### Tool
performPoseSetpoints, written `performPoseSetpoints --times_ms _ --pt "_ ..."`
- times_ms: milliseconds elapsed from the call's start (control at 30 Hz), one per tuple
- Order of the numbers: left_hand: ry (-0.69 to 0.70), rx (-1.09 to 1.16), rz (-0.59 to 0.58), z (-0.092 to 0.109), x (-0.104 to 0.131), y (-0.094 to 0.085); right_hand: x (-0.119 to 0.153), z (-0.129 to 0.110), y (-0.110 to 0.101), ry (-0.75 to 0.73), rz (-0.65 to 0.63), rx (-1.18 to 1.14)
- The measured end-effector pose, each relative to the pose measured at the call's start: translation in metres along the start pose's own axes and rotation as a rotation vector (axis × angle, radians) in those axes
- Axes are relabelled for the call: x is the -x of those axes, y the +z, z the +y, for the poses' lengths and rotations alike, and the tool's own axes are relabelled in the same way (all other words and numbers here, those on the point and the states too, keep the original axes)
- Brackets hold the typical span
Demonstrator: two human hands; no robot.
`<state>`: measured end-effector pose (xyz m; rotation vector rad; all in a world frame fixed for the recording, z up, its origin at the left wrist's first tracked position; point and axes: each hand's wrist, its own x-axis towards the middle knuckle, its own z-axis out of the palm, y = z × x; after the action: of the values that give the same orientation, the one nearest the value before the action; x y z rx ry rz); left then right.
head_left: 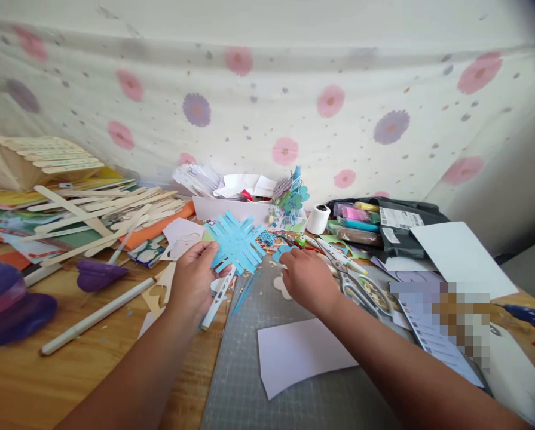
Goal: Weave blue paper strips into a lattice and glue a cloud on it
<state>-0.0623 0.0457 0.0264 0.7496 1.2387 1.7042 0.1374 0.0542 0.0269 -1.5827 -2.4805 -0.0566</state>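
The left hand (pixel 195 275) holds a blue weave (pixel 235 242) of paper strips up above the mat's left edge, thumb and fingers clamped on its near left side. The right hand (pixel 309 278) is over the mat (pixel 244 382), palm down, fingers curled; its tips seem to reach a blue flower (pixel 280 253), but I cannot tell whether they are clamped on it. A pale flower (pixel 281 286) lies beside that hand on the mat. Nearer the mat's front edge lies a white sheet (pixel 300 358), partly under the right forearm. A pen (pixel 217 303) lies at the mat's left edge, below the weave. Scissors (pixel 361 292) rest just right of the right wrist. Wooden sticks (pixel 97 218) pile toward the table's back left corner; a spool (pixel 318 220) stands near its back edge. A glue gun (pixel 529 316) is at its right edge.
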Motion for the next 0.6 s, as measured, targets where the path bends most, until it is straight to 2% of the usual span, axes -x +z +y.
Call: performPoseSetpoints --times_ms 333,467,600 --pt "0.004 0.005 0.001 0.0 -0.001 -0.003 -0.04 -0.006 0.043 -0.193 -0.219 -0.091" --pt "0.004 0.002 -0.014 -0.002 -0.001 -0.004 -0.049 -0.003 0.049 -0.231 -0.299 -0.099" --pt "0.003 0.001 -0.011 -0.004 -0.003 -0.004 -0.055 0.002 0.046 -0.293 -0.383 -0.107"
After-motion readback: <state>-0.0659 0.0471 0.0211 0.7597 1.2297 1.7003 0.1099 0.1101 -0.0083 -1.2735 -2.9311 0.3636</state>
